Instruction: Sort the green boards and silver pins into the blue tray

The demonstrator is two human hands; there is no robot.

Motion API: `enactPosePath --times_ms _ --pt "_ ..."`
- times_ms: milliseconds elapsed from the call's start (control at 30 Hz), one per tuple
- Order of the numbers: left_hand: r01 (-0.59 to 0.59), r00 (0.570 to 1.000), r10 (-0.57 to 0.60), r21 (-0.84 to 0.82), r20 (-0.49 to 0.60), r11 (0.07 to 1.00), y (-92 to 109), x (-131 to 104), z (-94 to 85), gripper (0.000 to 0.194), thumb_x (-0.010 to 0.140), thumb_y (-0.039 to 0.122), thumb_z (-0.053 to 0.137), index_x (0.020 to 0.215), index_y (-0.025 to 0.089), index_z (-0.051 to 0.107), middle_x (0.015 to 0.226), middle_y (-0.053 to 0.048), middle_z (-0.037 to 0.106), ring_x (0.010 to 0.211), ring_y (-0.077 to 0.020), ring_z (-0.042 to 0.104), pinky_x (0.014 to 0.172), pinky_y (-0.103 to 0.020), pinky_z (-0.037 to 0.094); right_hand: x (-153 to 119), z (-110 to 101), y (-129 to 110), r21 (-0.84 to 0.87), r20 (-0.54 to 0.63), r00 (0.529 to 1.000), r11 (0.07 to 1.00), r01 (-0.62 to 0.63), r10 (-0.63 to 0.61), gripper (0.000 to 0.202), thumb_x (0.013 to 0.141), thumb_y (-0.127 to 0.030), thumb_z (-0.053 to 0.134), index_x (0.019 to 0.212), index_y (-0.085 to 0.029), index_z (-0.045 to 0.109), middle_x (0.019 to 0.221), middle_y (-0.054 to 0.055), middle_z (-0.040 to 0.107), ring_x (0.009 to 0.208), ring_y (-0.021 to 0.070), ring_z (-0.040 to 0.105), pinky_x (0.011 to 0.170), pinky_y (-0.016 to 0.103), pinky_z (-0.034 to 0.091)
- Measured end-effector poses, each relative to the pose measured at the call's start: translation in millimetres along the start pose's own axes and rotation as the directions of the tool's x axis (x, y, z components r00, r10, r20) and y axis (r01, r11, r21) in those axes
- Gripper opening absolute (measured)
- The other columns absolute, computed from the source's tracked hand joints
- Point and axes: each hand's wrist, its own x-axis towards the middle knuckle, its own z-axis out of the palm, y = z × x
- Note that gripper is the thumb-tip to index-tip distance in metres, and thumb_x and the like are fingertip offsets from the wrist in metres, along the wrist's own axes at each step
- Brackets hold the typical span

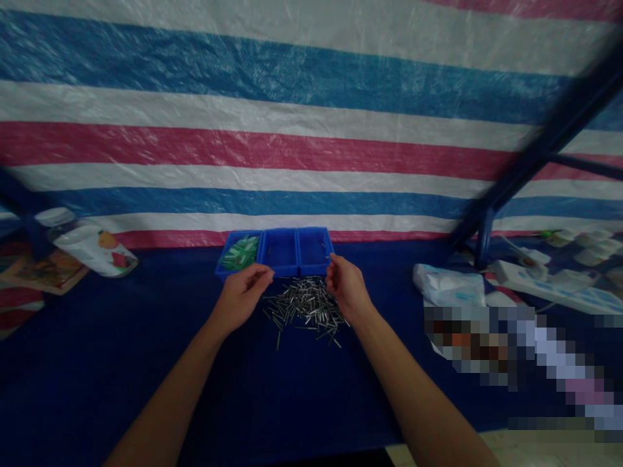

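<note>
A loose pile of thin metal pins lies on the dark blue table between my hands. Behind it stand three joined blue bins. The left bin holds green strip-like pieces; a few tiny bits show in the middle bin and the right bin. My left hand is closed in front of the left bin, thumb against fingers; its contents are hidden. At the front right corner of the right bin, my right hand pinches with its fingertips, where a small pale speck shows, too small to name.
A white-labelled plastic jar tilts at the left beside a flat printed box. On the right are a plastic packet, a power strip with plugs, and a blue metal frame. A striped tarp hangs behind the table.
</note>
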Motion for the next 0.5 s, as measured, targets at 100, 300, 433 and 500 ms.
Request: enactPosePath --times_ms 100,300,433,500 --pt "-0.005 0.999 0.003 0.049 0.044 0.999 -1.4 -0.3 0.3 0.03 0.088 0.047 0.057 0.091 0.02 0.07 0.081 -0.004 0.07 0.07 -0.0172 0.062 0.065 -0.03 0.048 0.5 -0.5 0.1 -0.032 -0.03 0.999 0.999 0.016 -0.017 0.029 0.066 -0.042 0.07 0.061 -0.02 0.053 0.052 -0.006 0.05 0.04 0.0057 0.042 0.038 0.02 0.025" --pt "-0.002 0.996 -0.004 0.067 0.086 0.998 1.7 -0.6 0.7 0.028 0.089 0.043 0.055 0.092 0.019 0.069 0.081 -0.004 0.069 0.073 -0.017 0.062 0.068 -0.03 0.048 1.6 -0.9 1.6 -0.121 0.029 0.993 0.986 0.114 -0.111 0.034 0.068 -0.051 0.071 0.073 -0.02 0.058 0.058 -0.004 0.058 0.042 0.0062 0.045 0.04 0.021 0.026" --pt "-0.005 0.993 -0.009 0.118 0.119 0.993 2.3 -0.1 -0.6 0.027 0.09 0.041 0.053 0.094 0.019 0.069 0.082 -0.004 0.07 0.075 -0.0168 0.063 0.071 -0.03 0.048 2.0 0.1 3.2 -0.175 0.07 0.973 0.957 0.23 -0.221 0.032 0.073 -0.052 0.066 0.076 -0.02 0.061 0.057 -0.004 0.057 0.042 0.0067 0.044 0.041 0.023 0.026" --pt "-0.014 0.99 -0.009 0.16 0.14 0.987 1.3 0.3 -2.4 0.026 0.09 0.039 0.053 0.096 0.019 0.069 0.084 -0.004 0.071 0.077 -0.0175 0.064 0.072 -0.03 0.048 2.3 0.7 4.4 -0.201 0.081 0.962 0.941 0.272 -0.261 0.03 0.074 -0.049 0.066 0.072 -0.02 0.062 0.056 -0.004 0.055 0.043 0.007 0.042 0.042 0.023 0.026"
